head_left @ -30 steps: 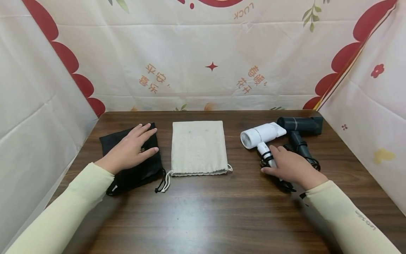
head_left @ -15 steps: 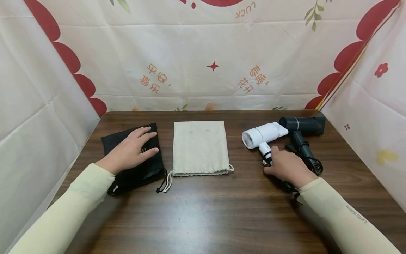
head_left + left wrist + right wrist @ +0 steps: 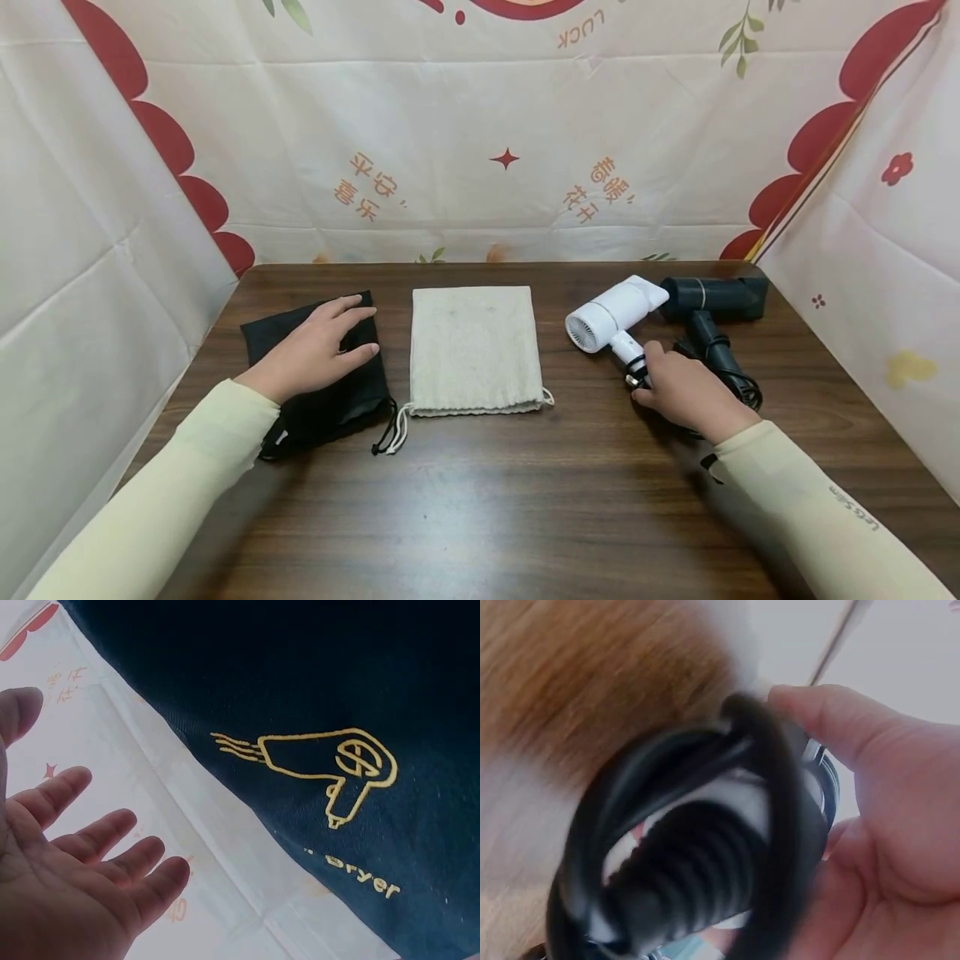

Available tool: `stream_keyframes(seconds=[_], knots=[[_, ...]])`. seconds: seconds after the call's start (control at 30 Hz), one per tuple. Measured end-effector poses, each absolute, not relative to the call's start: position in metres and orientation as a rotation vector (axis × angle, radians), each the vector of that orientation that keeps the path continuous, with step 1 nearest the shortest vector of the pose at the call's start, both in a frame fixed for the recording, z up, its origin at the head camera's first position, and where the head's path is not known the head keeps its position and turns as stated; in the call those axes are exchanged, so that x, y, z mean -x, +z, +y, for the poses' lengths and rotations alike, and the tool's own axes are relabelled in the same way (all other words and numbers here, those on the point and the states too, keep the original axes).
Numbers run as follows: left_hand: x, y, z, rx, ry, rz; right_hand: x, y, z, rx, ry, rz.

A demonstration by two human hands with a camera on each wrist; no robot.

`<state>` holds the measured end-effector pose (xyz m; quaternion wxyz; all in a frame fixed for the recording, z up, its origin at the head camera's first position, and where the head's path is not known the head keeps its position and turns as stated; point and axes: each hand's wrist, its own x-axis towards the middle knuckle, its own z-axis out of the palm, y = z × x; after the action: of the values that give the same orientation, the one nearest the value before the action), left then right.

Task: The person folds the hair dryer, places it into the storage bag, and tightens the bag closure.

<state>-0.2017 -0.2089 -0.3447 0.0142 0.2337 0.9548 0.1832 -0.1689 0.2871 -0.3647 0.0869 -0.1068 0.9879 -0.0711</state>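
Your right hand point(image 3: 692, 390) had the white hair dryer point(image 3: 617, 312) by its handle, thumb and fingers wrapped around the grip end where the black cord point(image 3: 780, 810) was bundled. The right wrist view showed the ribbed cord sleeve point(image 3: 694, 874) and thick cord loops beside your palm; the picture was blurred there, so you couldn't read finger detail. Dryer sat on the right part of the table point(image 3: 465, 508), barrel tilted, grille end toward the left, nozzle up toward the black hair dryer point(image 3: 716, 298). You couldn't tell whether the two dryers touched, or whether the white one was off the wood. Black one lay just beside it at the far right, handle toward you, its own cord wound there. Your left hand point(image 3: 311, 352) held nothing: fingers spread fairly wide, palm down above the black pouch point(image 3: 341, 408) on the left; contact unclear. Left wrist view gave you that pouch's gold dryer outline point(image 3: 326, 759) and part of the word "Dryer". The beige pouch point(image 3: 474, 350) lay flat between the black pouch and the white dryer, gathered edge toward you, pale drawstring point(image 3: 399, 432) hanging out near the black pouch's string. Printed white curtain point(image 3: 420, 108) stood behind the table.
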Motion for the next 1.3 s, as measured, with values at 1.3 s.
stream_keyframes(seconds=[1.3], knots=[[0.205,-0.341,-0.126,-0.984,0.682,3.017,0.184,-0.335,0.242,0.648,-0.259,3.058]])
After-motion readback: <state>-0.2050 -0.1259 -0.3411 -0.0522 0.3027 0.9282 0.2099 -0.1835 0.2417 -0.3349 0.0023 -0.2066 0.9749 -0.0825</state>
